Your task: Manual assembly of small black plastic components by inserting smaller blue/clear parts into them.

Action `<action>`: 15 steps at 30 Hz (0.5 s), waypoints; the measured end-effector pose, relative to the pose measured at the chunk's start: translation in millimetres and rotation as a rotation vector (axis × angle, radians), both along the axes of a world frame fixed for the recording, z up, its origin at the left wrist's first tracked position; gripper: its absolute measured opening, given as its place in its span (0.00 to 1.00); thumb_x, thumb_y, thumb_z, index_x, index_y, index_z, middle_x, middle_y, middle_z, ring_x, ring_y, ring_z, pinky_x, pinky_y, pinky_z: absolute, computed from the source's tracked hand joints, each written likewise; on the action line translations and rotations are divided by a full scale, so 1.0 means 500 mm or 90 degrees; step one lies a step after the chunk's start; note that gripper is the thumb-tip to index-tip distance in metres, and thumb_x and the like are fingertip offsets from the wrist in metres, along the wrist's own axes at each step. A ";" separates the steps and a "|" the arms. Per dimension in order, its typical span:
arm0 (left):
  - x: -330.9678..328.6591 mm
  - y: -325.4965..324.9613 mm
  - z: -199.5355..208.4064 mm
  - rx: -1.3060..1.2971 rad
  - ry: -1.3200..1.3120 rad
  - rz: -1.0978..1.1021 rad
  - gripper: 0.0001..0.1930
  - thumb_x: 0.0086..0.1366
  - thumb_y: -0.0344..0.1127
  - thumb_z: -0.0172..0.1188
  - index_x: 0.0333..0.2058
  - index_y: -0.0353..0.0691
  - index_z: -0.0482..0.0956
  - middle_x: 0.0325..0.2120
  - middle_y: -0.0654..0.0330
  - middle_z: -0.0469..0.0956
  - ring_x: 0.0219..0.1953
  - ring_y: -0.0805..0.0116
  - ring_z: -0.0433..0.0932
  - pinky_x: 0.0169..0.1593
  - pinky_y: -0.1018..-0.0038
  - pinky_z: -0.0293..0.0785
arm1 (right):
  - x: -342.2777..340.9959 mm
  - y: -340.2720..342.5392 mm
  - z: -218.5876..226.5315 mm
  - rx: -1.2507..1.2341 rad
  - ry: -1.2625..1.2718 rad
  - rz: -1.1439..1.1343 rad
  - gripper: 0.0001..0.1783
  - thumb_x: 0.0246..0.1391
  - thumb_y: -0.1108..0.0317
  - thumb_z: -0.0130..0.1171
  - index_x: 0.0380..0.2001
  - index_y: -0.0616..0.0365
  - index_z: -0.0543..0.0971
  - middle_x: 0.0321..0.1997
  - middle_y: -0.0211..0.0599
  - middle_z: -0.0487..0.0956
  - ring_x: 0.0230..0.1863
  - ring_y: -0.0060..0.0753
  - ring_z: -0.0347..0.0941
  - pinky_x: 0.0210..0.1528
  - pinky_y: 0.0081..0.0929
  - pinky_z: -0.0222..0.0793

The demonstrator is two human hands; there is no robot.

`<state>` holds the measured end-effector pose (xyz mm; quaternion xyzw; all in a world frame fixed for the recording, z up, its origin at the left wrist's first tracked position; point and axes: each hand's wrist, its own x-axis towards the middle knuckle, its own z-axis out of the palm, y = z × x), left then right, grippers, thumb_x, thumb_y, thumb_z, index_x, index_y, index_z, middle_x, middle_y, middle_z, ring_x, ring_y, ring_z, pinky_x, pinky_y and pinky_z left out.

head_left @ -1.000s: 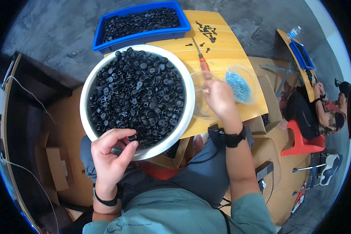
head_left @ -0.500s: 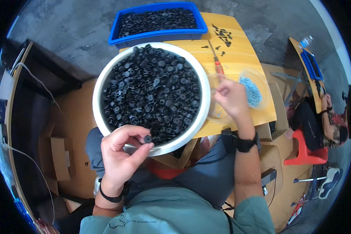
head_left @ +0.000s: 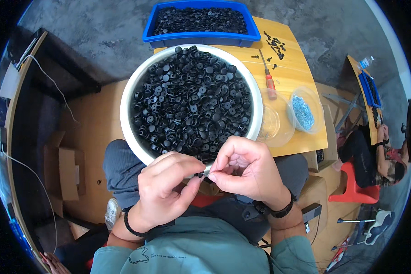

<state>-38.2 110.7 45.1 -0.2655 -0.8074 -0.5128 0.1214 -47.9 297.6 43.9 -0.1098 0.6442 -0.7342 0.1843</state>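
Observation:
Over the near rim of a wide metal bowl, my two hands meet. Pinched between the fingertips of my left hand is a small black plastic knob, mostly covered by the fingers. My right hand pinches a thin silvery screw, its end against the knob or just beside it; I cannot tell whether it has entered. Many loose black knobs heap up inside the bowl. To the right, a clear round tub holds small bluish-silver screws.
A blue bin of black parts stands behind the bowl. On the wooden table lie a red-handled screwdriver, several black pieces and another clear tub. Far right, a person works near a red stool.
My right hand has come from beside the screw tub to my left hand, now with a screw in its fingers. My left hand has shifted right and down with the knob.

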 end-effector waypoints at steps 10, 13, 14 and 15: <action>0.021 -0.014 -0.022 -0.080 0.097 -0.010 0.13 0.42 0.19 0.64 0.30 0.34 0.78 0.27 0.54 0.78 0.27 0.60 0.78 0.30 0.71 0.75 | 0.020 -0.025 0.004 0.125 0.025 0.009 0.09 0.45 0.77 0.61 0.26 0.58 0.70 0.21 0.21 0.72 0.22 0.08 0.68 0.24 0.11 0.64; 0.031 -0.028 -0.034 0.033 -0.033 -0.074 0.11 0.47 0.23 0.67 0.32 0.33 0.81 0.27 0.55 0.78 0.28 0.62 0.78 0.31 0.73 0.75 | 0.041 -0.027 -0.016 0.048 0.003 -0.017 0.09 0.46 0.78 0.62 0.27 0.59 0.71 0.22 0.23 0.73 0.24 0.10 0.70 0.25 0.12 0.66; 0.035 -0.034 -0.037 0.036 -0.033 -0.072 0.11 0.47 0.23 0.67 0.32 0.33 0.81 0.27 0.55 0.78 0.28 0.62 0.78 0.31 0.73 0.75 | 0.049 -0.028 -0.021 0.006 -0.012 -0.042 0.09 0.46 0.78 0.62 0.27 0.59 0.71 0.23 0.24 0.74 0.25 0.11 0.71 0.26 0.12 0.67; 0.039 -0.041 -0.041 0.085 -0.102 -0.108 0.11 0.48 0.24 0.67 0.34 0.33 0.81 0.27 0.55 0.79 0.29 0.63 0.78 0.32 0.74 0.75 | 0.057 -0.026 -0.025 -0.009 -0.012 -0.047 0.08 0.47 0.78 0.62 0.26 0.59 0.72 0.24 0.26 0.76 0.26 0.12 0.72 0.27 0.13 0.67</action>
